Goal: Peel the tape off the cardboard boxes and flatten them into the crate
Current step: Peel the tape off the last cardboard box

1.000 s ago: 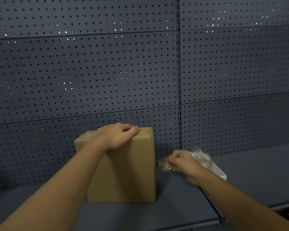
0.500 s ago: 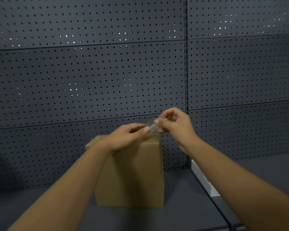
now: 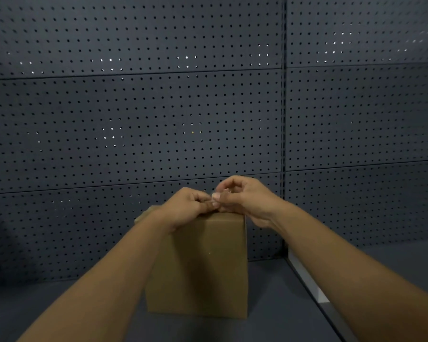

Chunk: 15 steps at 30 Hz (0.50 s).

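Both hands meet at the cardboard box's [image 3: 203, 265] top edge: left hand [image 3: 187, 208] curled, pressing down; right hand [image 3: 242, 198] pinches tape [image 3: 224, 193] just above.

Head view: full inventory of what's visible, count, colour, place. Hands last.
cardboard box: 1, brown, upright on the shelf, centre of view, top under both hands
tape: a small clear bit, at the box's top edge between the fingertips; how much is left on the box cannot be seen
shelf: 1, dark grey, flat surface under the box
pegboard wall: dark grey perforated panels, behind the shelf, filling the upper view
white strip: 1, white, along the shelf's right edge, partly behind the right forearm
left hand: 1, on the box's top, fingers curled at the tape
right hand: 1, over the box's top right corner, pinching the tape
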Tool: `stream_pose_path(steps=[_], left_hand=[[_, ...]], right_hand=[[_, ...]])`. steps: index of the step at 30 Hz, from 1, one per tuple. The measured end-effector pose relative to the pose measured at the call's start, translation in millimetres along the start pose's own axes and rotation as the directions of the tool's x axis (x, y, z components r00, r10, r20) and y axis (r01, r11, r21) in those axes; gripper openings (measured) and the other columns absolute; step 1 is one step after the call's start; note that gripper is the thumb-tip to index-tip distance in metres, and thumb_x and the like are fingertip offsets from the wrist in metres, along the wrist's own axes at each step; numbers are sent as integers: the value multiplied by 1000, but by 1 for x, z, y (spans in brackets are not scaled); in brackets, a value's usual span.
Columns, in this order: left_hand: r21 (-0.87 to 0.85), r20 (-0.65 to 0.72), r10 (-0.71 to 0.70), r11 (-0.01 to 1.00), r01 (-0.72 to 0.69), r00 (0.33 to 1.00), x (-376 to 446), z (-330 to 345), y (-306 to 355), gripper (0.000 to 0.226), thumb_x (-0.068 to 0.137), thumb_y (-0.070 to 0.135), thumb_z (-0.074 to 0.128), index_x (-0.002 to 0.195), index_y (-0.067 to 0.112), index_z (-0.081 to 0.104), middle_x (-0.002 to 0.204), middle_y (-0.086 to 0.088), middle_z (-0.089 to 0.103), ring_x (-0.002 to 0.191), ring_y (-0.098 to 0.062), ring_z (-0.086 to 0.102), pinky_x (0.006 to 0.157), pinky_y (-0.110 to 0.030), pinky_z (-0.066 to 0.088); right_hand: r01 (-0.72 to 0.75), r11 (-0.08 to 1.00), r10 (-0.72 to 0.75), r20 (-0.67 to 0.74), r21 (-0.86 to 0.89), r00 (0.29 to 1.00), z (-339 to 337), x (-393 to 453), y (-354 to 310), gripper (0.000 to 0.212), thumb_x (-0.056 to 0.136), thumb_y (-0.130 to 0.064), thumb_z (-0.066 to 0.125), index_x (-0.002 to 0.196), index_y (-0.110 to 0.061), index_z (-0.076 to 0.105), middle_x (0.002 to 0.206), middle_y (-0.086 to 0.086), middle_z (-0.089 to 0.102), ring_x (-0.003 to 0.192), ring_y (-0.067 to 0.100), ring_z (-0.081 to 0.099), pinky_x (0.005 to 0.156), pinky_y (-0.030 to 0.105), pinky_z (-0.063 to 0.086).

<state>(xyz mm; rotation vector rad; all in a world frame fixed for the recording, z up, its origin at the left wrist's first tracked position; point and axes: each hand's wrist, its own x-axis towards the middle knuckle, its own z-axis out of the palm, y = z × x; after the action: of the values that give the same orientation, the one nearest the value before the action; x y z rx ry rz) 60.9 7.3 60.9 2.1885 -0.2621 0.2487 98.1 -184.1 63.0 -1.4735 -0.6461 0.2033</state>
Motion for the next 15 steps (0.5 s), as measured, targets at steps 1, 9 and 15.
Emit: stream_pose_path(steps=[1, 9, 15], left_hand=[[-8, 4, -10, 1000, 10, 1000, 0, -1, 0, 17, 96, 33, 72, 93, 20, 83, 91, -6, 78, 78, -7, 67, 79, -24, 51], [75, -23, -9, 997, 11, 1000, 6, -1, -7, 24, 97, 27, 72, 77, 15, 78, 76, 1, 72, 73, -13, 62, 77, -32, 50], [54, -33, -21, 998, 23, 999, 8, 2, -7, 22, 96, 25, 72, 77, 20, 80, 85, -5, 77, 85, -17, 68, 91, -39, 53]], right_hand=[[2, 999, -2, 16, -32, 1000, 0, 1, -1, 28, 86, -4, 80, 109, 0, 65, 107, 23, 68, 94, 27, 73, 93, 41, 61], [181, 760, -210, 28, -624, 977, 2, 3, -2, 18, 83, -27, 84, 98, -26, 74, 95, -2, 72, 91, 14, 67, 82, 30, 56], [265, 748, -332, 3, -609, 943, 3, 6, 12, 11, 87, -23, 81, 94, -28, 75, 91, -12, 72, 84, 2, 64, 79, 24, 53]])
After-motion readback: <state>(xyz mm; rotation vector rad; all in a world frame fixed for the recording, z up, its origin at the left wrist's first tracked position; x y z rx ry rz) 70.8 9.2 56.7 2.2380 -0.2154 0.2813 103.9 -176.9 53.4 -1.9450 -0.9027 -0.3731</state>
